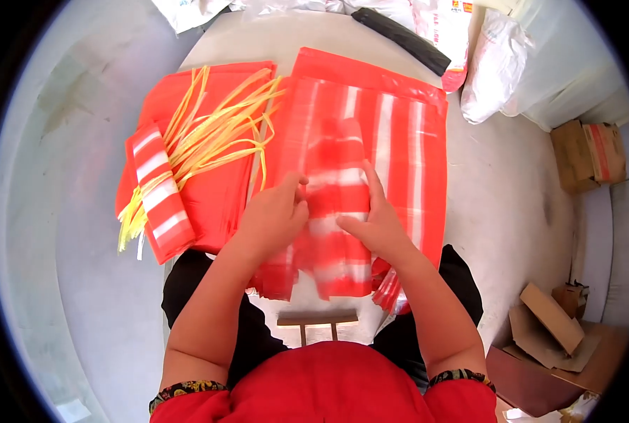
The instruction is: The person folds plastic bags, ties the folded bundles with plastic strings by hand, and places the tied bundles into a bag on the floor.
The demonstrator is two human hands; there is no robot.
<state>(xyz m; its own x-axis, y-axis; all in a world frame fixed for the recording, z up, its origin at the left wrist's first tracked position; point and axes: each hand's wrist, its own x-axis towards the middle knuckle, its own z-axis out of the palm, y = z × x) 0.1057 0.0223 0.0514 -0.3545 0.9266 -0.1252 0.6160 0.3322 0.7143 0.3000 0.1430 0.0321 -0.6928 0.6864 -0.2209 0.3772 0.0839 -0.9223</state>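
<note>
While the striped red bundle [337, 194] lies between them, both hands [275, 217] [383, 229] curl partway, hold unclear.

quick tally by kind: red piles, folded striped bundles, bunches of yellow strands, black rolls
plain red pile: 1
striped red pile: 1
folded striped bundles: 2 (left bundle, bundle between the hands)
bunch of yellow strands: 1
black roll: 1
total: 6
</note>
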